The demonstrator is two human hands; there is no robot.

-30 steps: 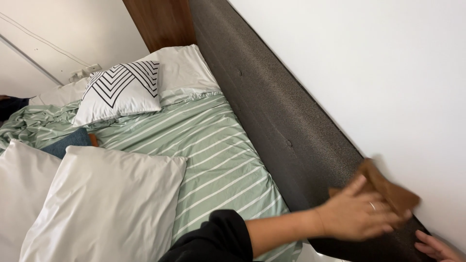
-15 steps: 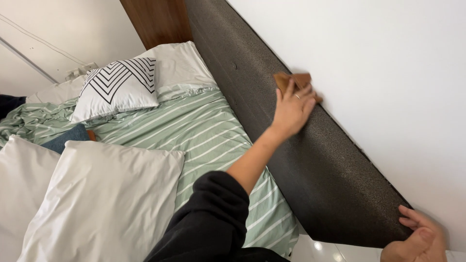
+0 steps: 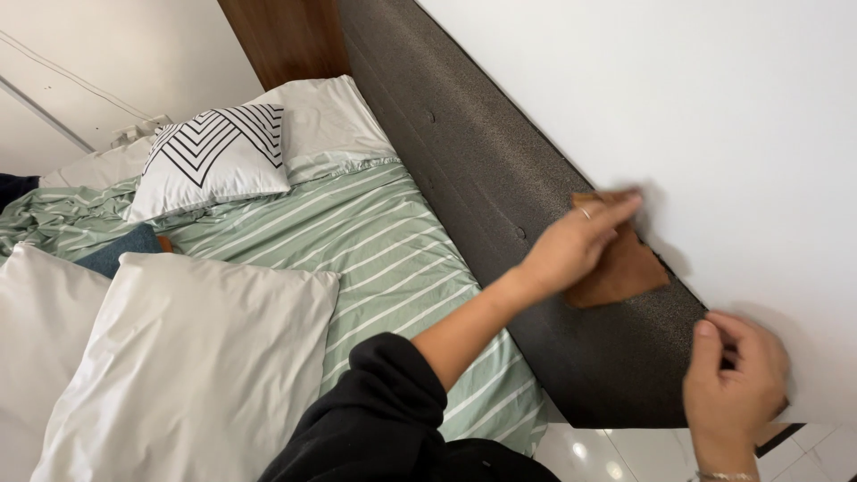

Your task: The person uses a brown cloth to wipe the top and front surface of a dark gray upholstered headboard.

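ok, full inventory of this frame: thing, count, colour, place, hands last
headboard: 1, dark grey, padded, along the white wall
cloth: 1, brown, on the headboard's top edge
wall: white, behind the headboard
wood panel: 1, brown, at the headboard's far end
sheet: 1, green with white stripes, on the bed
plain pillows: several, white, near and far ends of the bed
patterned pillow: 1, white with black chevrons, far end
blue cushion: 1, partly hidden by a pillow
left hand: pressing the cloth
right hand: gripping the headboard's near end

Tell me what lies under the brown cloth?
The dark grey padded headboard, along its top edge. The left hand presses the brown cloth there; the part beneath is covered.
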